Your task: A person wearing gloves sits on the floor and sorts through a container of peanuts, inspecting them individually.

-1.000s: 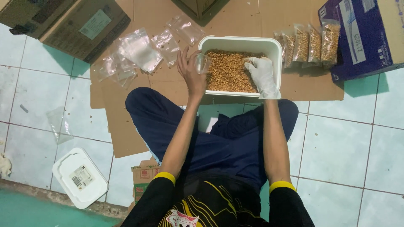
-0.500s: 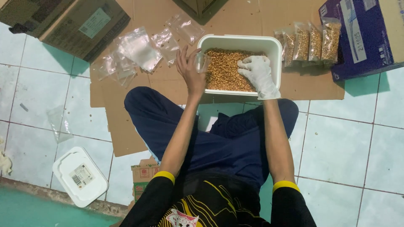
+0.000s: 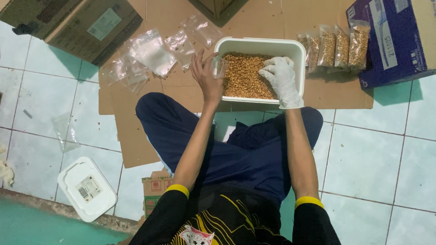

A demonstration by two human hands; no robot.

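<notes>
Seen from the head camera, left hand held a small clear bag open at the rim of a white tub of golden kernels. Gloved right hand rested curled on the kernels. Filled bags leaned against a purple box just right.

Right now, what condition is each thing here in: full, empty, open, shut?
White tub: open, holding golden kernels.
Small clear bag: held open at the tub by the left hand.
Right hand: gloved, resting in the kernels.
Packed bags: filled, standing upright.
Loose bags: empty, flat.
White lid: off, on the floor.
</notes>
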